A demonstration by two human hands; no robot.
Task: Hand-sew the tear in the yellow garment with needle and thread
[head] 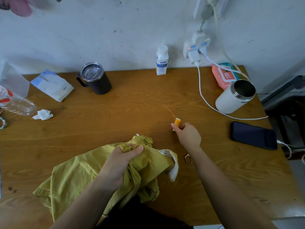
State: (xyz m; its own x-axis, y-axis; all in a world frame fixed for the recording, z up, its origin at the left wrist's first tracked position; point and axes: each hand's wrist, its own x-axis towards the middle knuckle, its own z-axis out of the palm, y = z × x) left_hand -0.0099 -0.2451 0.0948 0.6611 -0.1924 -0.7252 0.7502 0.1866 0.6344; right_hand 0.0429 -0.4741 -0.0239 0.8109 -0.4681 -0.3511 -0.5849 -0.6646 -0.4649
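The yellow garment (74,176) lies crumpled at the near edge of the wooden table (115,116). My left hand (121,160) grips a bunched fold of it. To the right, my right hand (187,133) holds a small spool of orange thread (177,121) between thumb and fingers, just above the tabletop. A loose strand of thread (148,95) runs from the spool in an arc toward the far left. No needle is visible. The tear is hidden in the folds.
A black lidded mug (95,79), a white packet (52,85), a plastic bottle (14,101) and a crumpled tissue (42,114) stand left. A small white bottle (162,61), a white flask (234,96), a charging cable (208,100), a phone (254,135) and small scissors (188,158) sit right.
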